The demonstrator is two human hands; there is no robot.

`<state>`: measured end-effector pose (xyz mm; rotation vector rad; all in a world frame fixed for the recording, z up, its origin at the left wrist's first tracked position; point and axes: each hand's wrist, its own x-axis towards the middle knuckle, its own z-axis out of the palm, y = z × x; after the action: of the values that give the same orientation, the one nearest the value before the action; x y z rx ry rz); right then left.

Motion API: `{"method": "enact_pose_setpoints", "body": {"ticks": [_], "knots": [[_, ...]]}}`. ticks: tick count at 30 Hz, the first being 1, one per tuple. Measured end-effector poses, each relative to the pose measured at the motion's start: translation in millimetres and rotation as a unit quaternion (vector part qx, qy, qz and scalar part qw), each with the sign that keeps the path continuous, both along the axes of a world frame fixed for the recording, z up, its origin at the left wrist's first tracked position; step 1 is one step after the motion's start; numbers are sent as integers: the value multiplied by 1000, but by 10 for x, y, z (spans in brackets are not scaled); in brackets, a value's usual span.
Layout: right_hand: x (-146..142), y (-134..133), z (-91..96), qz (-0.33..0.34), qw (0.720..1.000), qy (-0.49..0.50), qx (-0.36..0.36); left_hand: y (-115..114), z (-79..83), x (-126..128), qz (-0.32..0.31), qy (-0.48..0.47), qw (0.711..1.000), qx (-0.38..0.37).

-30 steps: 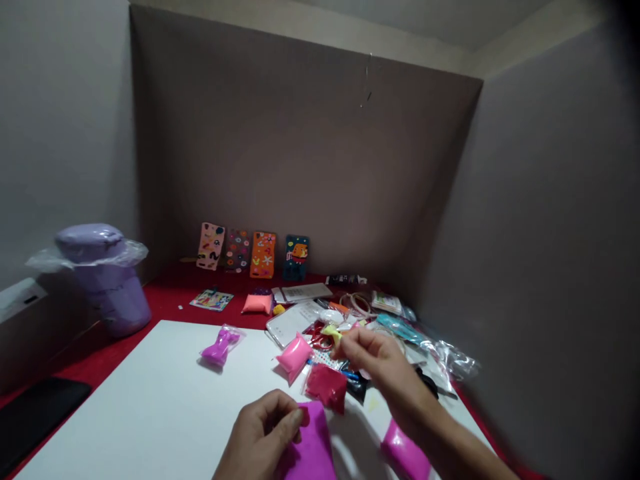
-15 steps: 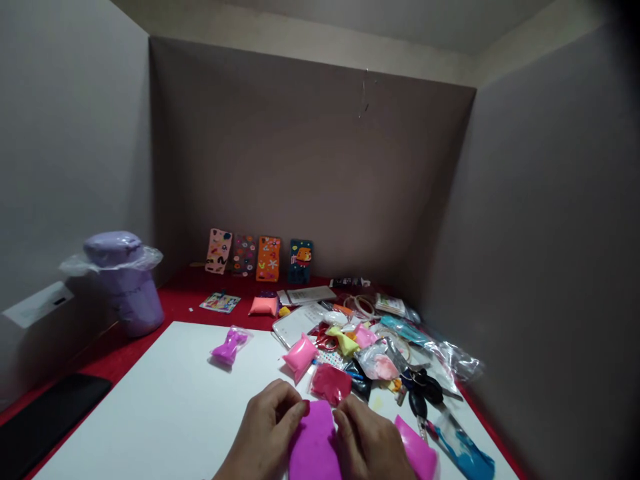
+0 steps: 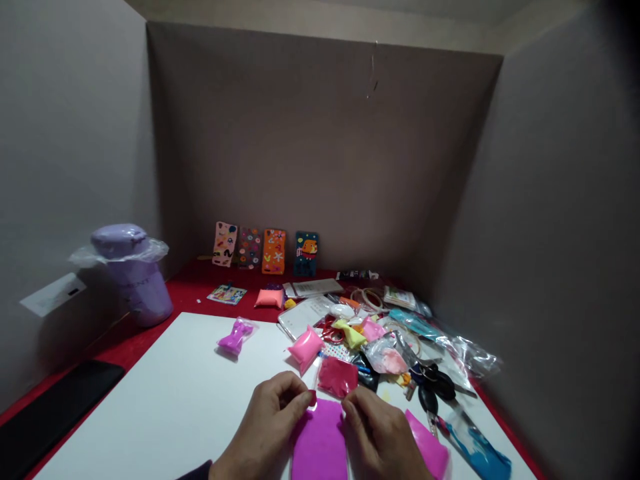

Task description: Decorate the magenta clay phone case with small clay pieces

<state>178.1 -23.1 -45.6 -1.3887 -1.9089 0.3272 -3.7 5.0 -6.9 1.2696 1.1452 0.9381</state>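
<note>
In the head view, a red packet (image 3: 338, 377) lies on the white tabletop (image 3: 165, 400) just beyond the hands, near a pink packet (image 3: 306, 348); a magenta packet (image 3: 431, 445) sits partly behind the right hand (image 3: 384, 432). Between the hands lies a purple slab (image 3: 320, 443). The left hand's (image 3: 270, 419) grip pinches a small red piece (image 3: 313, 398); the right's fingertips bunch at the slab's corner, contents unclear.

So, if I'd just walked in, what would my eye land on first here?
Probably the bright purple slab at the bottom middle, between the left hand and the right hand. After that, perhaps the four decorated phone cases standing in a row at the back, and the big lilac tub on the left, with clear plastic sticking out around its top.
</note>
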Motion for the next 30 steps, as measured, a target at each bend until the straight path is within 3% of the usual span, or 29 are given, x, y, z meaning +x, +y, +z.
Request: {"method": "enact_pose_setpoints", "body": {"ticks": [7,15,21,30], "knots": [[-8,-30,89,-16,998,41,-38,-37,106,27,-17,22,999,-19],[10,-32,101,-9,998,53,-39,-49,74,37,-29,-1,999,-30],[-1,-57,130,-34,997,66,-34,-24,21,3,-12,15,1000,10],[22,-81,175,68,995,76,10,-38,103,0,-44,-7,999,14]]}}
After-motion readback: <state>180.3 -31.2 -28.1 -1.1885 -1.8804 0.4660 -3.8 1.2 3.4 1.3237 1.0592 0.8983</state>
